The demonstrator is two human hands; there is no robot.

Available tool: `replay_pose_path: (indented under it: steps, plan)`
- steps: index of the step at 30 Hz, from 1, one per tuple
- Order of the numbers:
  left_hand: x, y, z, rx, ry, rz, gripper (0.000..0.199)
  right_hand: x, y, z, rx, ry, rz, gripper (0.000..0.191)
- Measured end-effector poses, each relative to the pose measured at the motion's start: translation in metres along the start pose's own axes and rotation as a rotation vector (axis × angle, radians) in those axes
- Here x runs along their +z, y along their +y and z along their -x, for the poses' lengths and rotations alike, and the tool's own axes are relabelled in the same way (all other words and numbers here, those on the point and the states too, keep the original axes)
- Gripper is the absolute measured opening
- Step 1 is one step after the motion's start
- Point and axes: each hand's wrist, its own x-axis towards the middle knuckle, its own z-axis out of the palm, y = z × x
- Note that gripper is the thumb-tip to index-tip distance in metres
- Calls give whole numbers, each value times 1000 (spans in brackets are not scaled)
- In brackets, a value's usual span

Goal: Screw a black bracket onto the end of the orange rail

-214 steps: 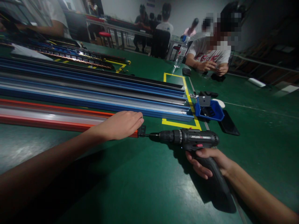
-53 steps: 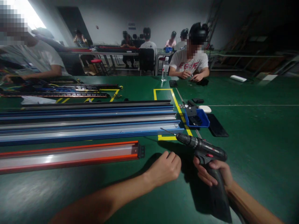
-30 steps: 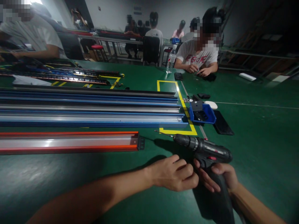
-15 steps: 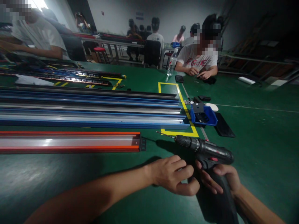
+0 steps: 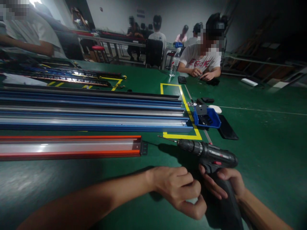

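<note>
My right hand (image 5: 231, 182) is wrapped round the grip of a black cordless drill (image 5: 216, 155), whose long thin bit (image 5: 166, 139) points left. Beside it, over the green table, my left hand (image 5: 181, 190) is closed with its fingers curled; whatever may be in them is hidden. An orange-edged metal channel (image 5: 72, 147) lies to the left, with a dark slotted end plate (image 5: 144, 148) at its right end. The tip of the bit is to the right of this plate and apart from it.
Several blue and black channels (image 5: 96, 123) lie behind the orange one. A blue bin (image 5: 207, 123) with dark plates stands at their right, by a black flat device (image 5: 227, 127). Farther back are a water bottle (image 5: 175, 62) and a co-worker (image 5: 201, 60) across the table.
My left hand has moved slightly down, its fingers still curled. The view has shifted a little, so the table things sit slightly more to the left. The drill stays in my right hand.
</note>
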Motion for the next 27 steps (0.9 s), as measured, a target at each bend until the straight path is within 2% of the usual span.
replay_pose_path:
  steps: [2,4,7,9,10,13,16,20,27]
  plan:
    - [-2,-2,0,-76,18,-6,12,-1,0,0,4,-4,6,40]
    - [-6,-7,-3,-281,98,36,12,-2,1,0,0,-13,18,41]
    - [-18,-27,-10,-778,272,201,14,-3,1,-1,-10,-12,33,43]
    - [-29,-47,-14,-1143,407,319,14,-3,1,-2,-7,-8,36,43]
    - [-35,-57,-14,-1279,446,422,15,-3,1,-2,-5,-10,36,43]
    - [-50,-83,-7,-1543,361,812,16,-3,0,-2,-12,-12,39,43]
    - [-60,-93,5,-1637,322,895,16,-3,0,-2,-16,-13,43,42]
    - [-62,-85,21,-1636,307,856,14,-3,0,-2,-13,-20,33,41]
    - [-54,-65,40,-1631,479,820,19,-2,0,-2,-28,-12,51,41]
